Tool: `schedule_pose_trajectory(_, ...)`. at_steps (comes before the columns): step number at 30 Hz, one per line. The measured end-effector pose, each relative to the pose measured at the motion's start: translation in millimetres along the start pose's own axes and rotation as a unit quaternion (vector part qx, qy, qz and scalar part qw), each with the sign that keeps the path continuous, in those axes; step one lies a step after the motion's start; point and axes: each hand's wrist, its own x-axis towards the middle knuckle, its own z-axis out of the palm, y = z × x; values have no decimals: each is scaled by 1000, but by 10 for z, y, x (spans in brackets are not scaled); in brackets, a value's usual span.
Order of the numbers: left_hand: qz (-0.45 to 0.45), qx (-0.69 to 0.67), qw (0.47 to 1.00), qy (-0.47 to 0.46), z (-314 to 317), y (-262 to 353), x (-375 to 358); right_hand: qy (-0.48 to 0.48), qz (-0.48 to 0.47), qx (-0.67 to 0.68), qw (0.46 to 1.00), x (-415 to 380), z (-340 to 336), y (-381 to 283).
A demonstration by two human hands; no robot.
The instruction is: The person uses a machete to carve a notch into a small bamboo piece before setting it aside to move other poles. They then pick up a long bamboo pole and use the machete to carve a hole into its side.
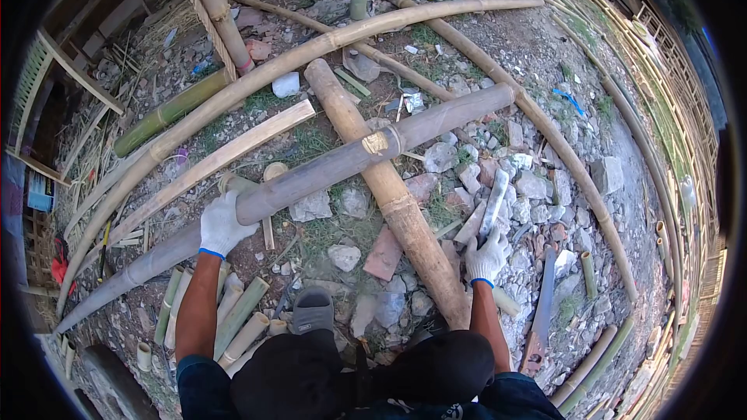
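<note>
My left hand (226, 224), in a white knit glove, is closed on a thick grey bamboo pole (311, 179). The pole slants up to the right and lies across a tan bamboo pole (410, 222). A pale patch of cut bamboo (375, 142) shows on the grey pole, beside a node where the two cross. Gloved in the same way, my right hand (487, 257) grips a machete (495, 201). Its broad blade points up and away, over the rubble and right of the tan pole. The fingers hide its handle.
A handsaw (542, 299) lies right of my right hand. Short bamboo pieces (241, 315) are piled by my left forearm. A long curved pole (334, 37) arches across the far side, and another pole (560, 148) runs along the right. Broken bricks (384, 254) and stones cover the ground.
</note>
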Motion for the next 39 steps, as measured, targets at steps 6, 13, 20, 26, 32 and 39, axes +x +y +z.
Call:
schedule_pose_trajectory(6,1,0,1000,5,6,5,-10,-101,28,86,991,97,60,231)
schedule_pose_trajectory(13,-17,-22,999,-42,-135,19,43,-23,-230,285,930,245,-1941,-1427)
schedule_pose_trajectory(20,1,-14,999,-31,-32,-87,61,21,-485,312,817,104,-1532,-2415)
schedule_pose_trajectory(26,10,-20,1000,9,-48,-146,195,-145,-331,185,914,-73,-745,-2279)
schedule_pose_trajectory(32,0,-21,1000,-2,-19,-67,45,9,-511,379,771,-541,-1660,-2781)
schedule_pose_trajectory(39,-14,-24,1000,6,-58,-19,48,-129,-299,151,933,-130,-641,-2147)
